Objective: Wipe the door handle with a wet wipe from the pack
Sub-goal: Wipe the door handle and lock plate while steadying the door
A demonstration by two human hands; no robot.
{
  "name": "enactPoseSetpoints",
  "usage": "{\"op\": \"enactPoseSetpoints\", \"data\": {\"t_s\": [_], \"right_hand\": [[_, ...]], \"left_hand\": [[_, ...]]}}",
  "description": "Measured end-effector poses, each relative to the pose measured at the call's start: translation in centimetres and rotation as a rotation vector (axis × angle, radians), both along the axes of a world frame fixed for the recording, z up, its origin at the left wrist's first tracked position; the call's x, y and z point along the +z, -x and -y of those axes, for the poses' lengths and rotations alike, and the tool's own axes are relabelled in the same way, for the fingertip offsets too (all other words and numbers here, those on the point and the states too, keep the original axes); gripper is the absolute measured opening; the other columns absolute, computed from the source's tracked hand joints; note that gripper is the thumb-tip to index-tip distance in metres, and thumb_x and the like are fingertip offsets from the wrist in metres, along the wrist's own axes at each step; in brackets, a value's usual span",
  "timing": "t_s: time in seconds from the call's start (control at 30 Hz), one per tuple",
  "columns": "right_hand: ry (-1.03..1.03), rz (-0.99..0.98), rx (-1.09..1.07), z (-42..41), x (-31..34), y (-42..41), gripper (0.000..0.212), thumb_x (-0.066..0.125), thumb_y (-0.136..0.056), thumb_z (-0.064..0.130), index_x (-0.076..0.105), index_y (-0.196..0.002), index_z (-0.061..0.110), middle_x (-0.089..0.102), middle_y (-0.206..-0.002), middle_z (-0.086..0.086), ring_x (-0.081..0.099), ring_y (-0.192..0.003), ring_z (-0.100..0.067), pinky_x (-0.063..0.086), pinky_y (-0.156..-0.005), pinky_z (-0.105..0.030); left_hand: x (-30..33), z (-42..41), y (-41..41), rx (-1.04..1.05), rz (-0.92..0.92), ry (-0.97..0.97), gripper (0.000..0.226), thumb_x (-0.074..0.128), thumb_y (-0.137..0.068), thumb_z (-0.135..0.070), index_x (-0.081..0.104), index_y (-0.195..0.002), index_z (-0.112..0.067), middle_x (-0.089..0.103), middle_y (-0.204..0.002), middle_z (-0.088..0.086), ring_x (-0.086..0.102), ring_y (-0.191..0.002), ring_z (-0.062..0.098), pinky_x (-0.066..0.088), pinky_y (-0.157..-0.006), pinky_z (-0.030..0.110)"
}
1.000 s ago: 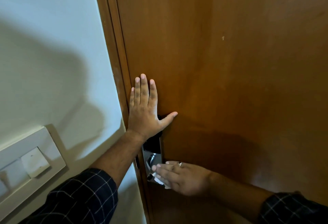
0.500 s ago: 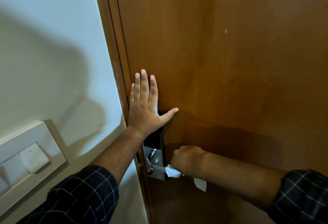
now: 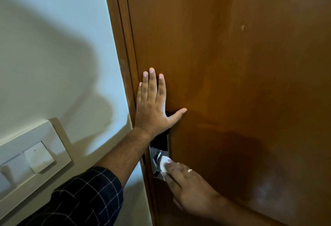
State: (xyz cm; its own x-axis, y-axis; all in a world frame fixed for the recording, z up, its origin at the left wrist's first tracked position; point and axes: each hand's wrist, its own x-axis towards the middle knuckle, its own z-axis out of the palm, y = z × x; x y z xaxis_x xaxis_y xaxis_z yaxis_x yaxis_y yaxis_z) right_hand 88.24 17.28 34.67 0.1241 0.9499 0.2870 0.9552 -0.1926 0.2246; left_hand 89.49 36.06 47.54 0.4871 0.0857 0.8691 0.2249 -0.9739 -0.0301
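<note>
A brown wooden door (image 3: pixel 232 64) fills the right of the view. Its silver lock plate with the handle base (image 3: pixel 156 157) sits near the door's left edge, below a black panel. My right hand (image 3: pixel 188 186) presses a white wet wipe (image 3: pixel 163 163) against the plate, fingers stretched over it. The handle lever is hidden under that hand. My left hand (image 3: pixel 152 107) lies flat on the door above the lock, fingers spread and pointing up. The pack of wipes is out of view.
The wooden door frame (image 3: pixel 121 46) runs down beside the white wall (image 3: pixel 53 37). A pale switch plate (image 3: pixel 35 156) is fixed to the wall at lower left.
My right hand has gone from a fist on the handle, wipe dangling, back to flat fingers pressing the wipe on the plate. My left hand has stayed on the door.
</note>
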Motion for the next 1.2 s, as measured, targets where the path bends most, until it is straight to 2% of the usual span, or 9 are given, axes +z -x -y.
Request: {"op": "enactPoseSetpoints", "data": {"t_s": [0.2,0.37,0.57,0.73,0.8,0.87,0.9,1.03,1.2], "right_hand": [[0.111,0.302,0.083,-2.3,-0.3,-0.7,0.053,0.023,-0.096,0.021,0.051,-0.139,0.006,0.04,-0.152,-0.015,0.036,-0.141,-0.031,0.036,-0.112,-0.043],[0.179,0.294,-0.065,-8.1,-0.2,0.9,0.054,0.022,-0.104,0.017,0.006,-0.148,-0.011,0.004,-0.159,-0.028,0.003,-0.147,-0.041,0.014,-0.12,-0.048],[0.186,0.121,-0.096,-7.8,0.6,1.1,0.052,0.026,-0.103,0.01,0.009,-0.144,-0.018,0.002,-0.158,-0.032,0.0,-0.146,-0.044,0.012,-0.12,-0.05],[0.042,-0.087,0.076,-2.4,1.0,-0.4,0.054,0.025,-0.103,0.019,0.012,-0.154,0.005,0.009,-0.162,-0.008,0.004,-0.149,-0.016,-0.017,-0.109,-0.016],[0.008,-0.026,0.117,0.0,0.7,-1.6,0.049,0.028,-0.102,0.019,0.035,-0.148,0.006,0.032,-0.156,-0.008,0.028,-0.145,-0.02,0.003,-0.118,-0.023],[0.027,0.127,0.169,1.9,-0.1,-2.8,0.043,0.032,-0.102,0.017,0.053,-0.137,0.006,0.048,-0.147,-0.01,0.044,-0.136,-0.025,0.037,-0.111,-0.035],[0.046,0.189,0.184,2.7,-0.6,-3.4,0.041,0.033,-0.102,0.014,0.054,-0.136,0.005,0.049,-0.146,-0.013,0.045,-0.135,-0.028,0.04,-0.109,-0.038],[0.01,0.318,0.255,3.7,-2.1,-4.7,0.045,0.04,-0.103,0.015,0.036,-0.147,0.003,0.033,-0.154,-0.021,0.025,-0.144,-0.038,0.023,-0.116,-0.053],[0.051,0.28,0.27,0.5,-1.2,-3.2,0.048,0.032,-0.102,0.016,0.03,-0.149,0.003,0.03,-0.155,-0.021,0.023,-0.145,-0.037,0.027,-0.116,-0.047]], "left_hand": [[-0.1,-0.1,-0.3,0.002,0.013,-0.007,0.109,0.044,-0.082,-0.079,0.011,-0.157,-0.008,0.012,-0.165,0.022,0.006,-0.154,0.036,0.011,-0.125,0.051],[-0.1,-0.2,-0.2,0.009,0.004,-0.002,0.108,0.043,-0.082,-0.079,0.01,-0.157,-0.009,0.011,-0.166,0.021,0.005,-0.155,0.035,0.01,-0.126,0.05],[-0.2,-0.3,-0.1,-0.004,0.001,0.004,0.107,0.044,-0.082,-0.079,0.01,-0.157,-0.01,0.011,-0.166,0.021,0.003,-0.155,0.034,0.01,-0.125,0.05],[0.0,-0.3,-0.2,-0.005,-0.014,0.006,0.106,0.042,-0.082,-0.079,0.011,-0.157,-0.01,0.01,-0.166,0.02,0.003,-0.155,0.034,0.007,-0.126,0.048],[-0.1,-0.3,-0.1,-0.003,-0.009,0.008,0.106,0.042,-0.082,-0.079,0.011,-0.157,-0.01,0.011,-0.166,0.019,0.003,-0.155,0.033,0.008,-0.126,0.049],[-0.1,-0.2,-0.1,0.004,-0.008,0.008,0.106,0.042,-0.082,-0.079,0.01,-0.157,-0.012,0.01,-0.167,0.019,0.003,-0.155,0.033,0.008,-0.126,0.05],[-0.1,-0.1,-0.2,0.003,-0.011,0.009,0.106,0.041,-0.082,-0.08,0.009,-0.157,-0.012,0.009,-0.167,0.018,0.002,-0.155,0.033,0.009,-0.125,0.05],[-0.1,0.1,-0.1,0.004,-0.015,0.01,0.107,0.039,-0.082,-0.08,0.007,-0.158,-0.012,0.009,-0.167,0.019,0.003,-0.155,0.034,0.011,-0.125,0.052],[-0.1,0.1,-0.1,0.015,-0.031,0.014,0.107,0.038,-0.082,-0.08,0.005,-0.158,-0.013,0.007,-0.167,0.018,0.001,-0.155,0.033,0.01,-0.126,0.052]]}}
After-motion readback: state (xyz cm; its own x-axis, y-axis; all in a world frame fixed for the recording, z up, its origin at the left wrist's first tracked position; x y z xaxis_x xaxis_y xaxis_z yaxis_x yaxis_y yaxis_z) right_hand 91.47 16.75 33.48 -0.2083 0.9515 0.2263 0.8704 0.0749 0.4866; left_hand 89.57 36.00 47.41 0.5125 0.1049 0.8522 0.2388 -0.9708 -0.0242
